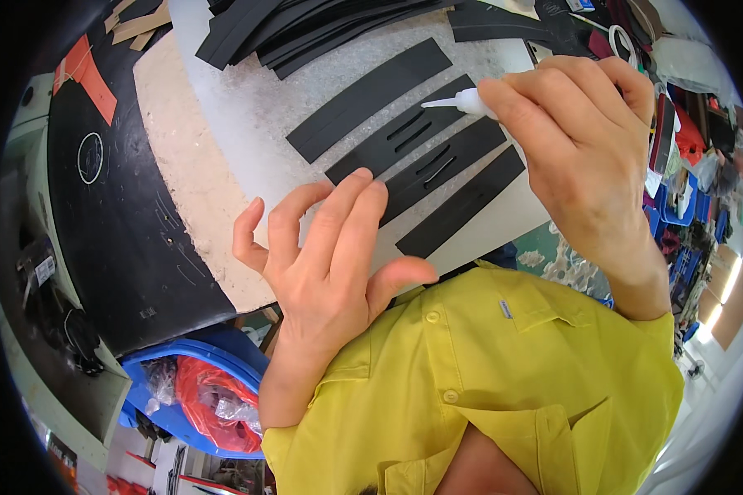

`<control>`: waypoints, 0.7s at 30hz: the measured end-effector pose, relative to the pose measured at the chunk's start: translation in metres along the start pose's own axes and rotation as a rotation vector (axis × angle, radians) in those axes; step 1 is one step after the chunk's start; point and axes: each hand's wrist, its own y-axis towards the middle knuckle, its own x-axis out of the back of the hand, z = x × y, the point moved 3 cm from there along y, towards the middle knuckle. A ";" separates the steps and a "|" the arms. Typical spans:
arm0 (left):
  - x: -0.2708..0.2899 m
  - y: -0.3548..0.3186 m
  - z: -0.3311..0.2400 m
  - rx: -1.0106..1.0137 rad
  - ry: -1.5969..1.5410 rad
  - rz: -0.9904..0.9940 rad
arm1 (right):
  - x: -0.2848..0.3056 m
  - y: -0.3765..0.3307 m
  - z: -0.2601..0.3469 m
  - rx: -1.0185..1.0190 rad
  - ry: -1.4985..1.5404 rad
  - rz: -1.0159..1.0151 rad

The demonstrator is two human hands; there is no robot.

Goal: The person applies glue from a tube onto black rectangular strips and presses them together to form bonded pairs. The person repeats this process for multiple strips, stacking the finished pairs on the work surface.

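Observation:
Pinched in my right hand [586, 153] is a small white bottle [470, 102] with a long thin nozzle. Its tip points left, over the upper part of a black strip [450, 111] marked with two slot-like lines. My left hand [326, 264] has its fingers spread, and two fingertips rest at the lower left ends of this strip and the neighbouring black strip [475, 150]. That neighbour also has two lines, with shiny edges. Nearer to me lies a plain black strip [462, 205], and a wider black strip [371, 99] lies farther off.
A pile of black strips [305, 37] covers the far side of the pale work board [210, 173]. The board lies on a black table [132, 256]. An orange-red piece [91, 78] sits at far left. Below the table edge stands a blue bin [161, 412] with plastic bags.

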 end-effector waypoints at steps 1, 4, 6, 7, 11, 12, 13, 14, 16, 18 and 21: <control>0.001 0.002 0.001 -0.016 -0.011 -0.034 | 0.003 0.005 0.002 -0.001 -0.024 0.003; 0.002 0.007 0.004 -0.027 -0.010 -0.094 | 0.002 0.019 0.011 -0.007 -0.004 0.019; 0.001 0.013 0.009 0.012 0.033 -0.076 | -0.005 0.024 0.015 0.013 0.029 0.011; -0.002 0.013 0.011 0.024 0.062 -0.063 | -0.010 0.024 0.016 0.033 0.009 0.002; -0.007 0.012 0.012 0.067 0.085 -0.037 | -0.009 0.025 0.004 0.016 -0.064 0.021; -0.007 0.012 0.012 0.073 0.079 -0.038 | -0.010 0.025 0.003 0.014 -0.065 0.010; -0.007 0.012 0.012 0.072 0.074 -0.038 | -0.009 0.025 0.001 0.007 -0.068 -0.003; -0.007 0.012 0.012 0.069 0.076 -0.041 | -0.009 0.028 0.004 0.013 -0.037 0.007; -0.008 0.012 0.011 0.063 0.083 -0.046 | -0.008 0.036 0.014 0.027 0.026 0.025; -0.008 0.014 0.011 0.063 0.077 -0.045 | -0.014 0.033 0.011 0.015 0.045 0.024; -0.006 0.012 0.012 0.083 0.066 -0.027 | -0.017 0.015 -0.016 -0.051 0.161 0.048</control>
